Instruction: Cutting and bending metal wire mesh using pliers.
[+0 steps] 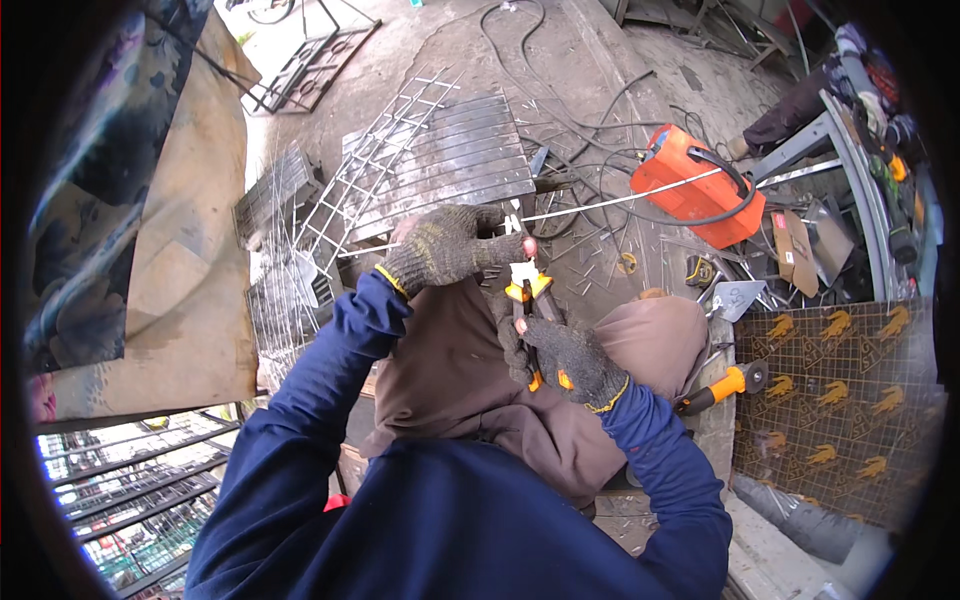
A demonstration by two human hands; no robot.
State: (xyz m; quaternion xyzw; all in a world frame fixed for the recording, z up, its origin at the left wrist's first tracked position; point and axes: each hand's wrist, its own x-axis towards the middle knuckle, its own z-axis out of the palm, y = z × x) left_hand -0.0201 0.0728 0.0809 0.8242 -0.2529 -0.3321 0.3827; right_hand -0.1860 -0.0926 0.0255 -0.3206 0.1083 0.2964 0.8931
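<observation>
My left hand (445,248), in a dark knit glove with bare fingertips showing, is closed around a thin metal rod (620,197). The rod runs out past both sides of the hand, farther to the right. My right hand (575,362), in a matching glove, grips the handles of black-and-orange pliers (530,290). The pliers point away from me, and their metal head lies just below my left thumb. Short pale metal pieces (514,216) show beyond the thumb; I cannot tell whether they join the rod or the pliers.
Ahead lies a slatted metal panel (440,165) with a welded rod grid (375,150) across it. An orange machine (690,185) with cables stands at right. An angle grinder (725,388) lies by my right knee, near a patterned board (835,400). Another person (850,85) is at far right.
</observation>
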